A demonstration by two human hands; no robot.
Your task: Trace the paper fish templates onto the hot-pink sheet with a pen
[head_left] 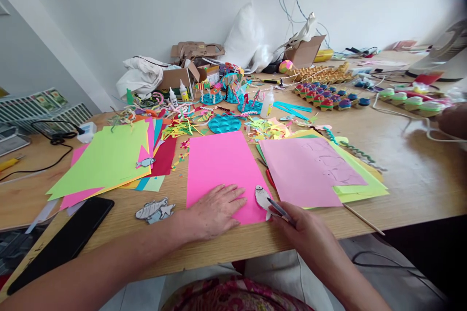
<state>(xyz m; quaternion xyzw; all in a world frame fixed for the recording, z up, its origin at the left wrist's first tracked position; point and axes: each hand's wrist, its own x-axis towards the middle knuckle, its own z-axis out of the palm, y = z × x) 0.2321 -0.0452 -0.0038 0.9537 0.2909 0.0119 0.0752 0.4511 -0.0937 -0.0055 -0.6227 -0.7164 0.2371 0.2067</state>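
Note:
A bright pink sheet (219,165) lies in front of me, and my left hand (219,210) rests flat on its lower part with fingers spread. My right hand (301,226) is closed around a dark pen (280,210) at the sheet's lower right edge. Beside the pen tip, a white fish cutout (261,196) lies on the pink sheet, its tail close to my right fingers. More fish cutouts (150,210) overlap on the wood to the left. A pale pink sheet (299,170) with pencilled fish outlines lies at the right.
Coloured papers (105,155) with a small fish cutout (147,162) lie left, near a black phone (65,243). Behind are a blue plate (224,124), a glue bottle (267,103) and paper scraps. A wooden stick (364,219) lies right. Another person's hand (453,120) shows at the far right.

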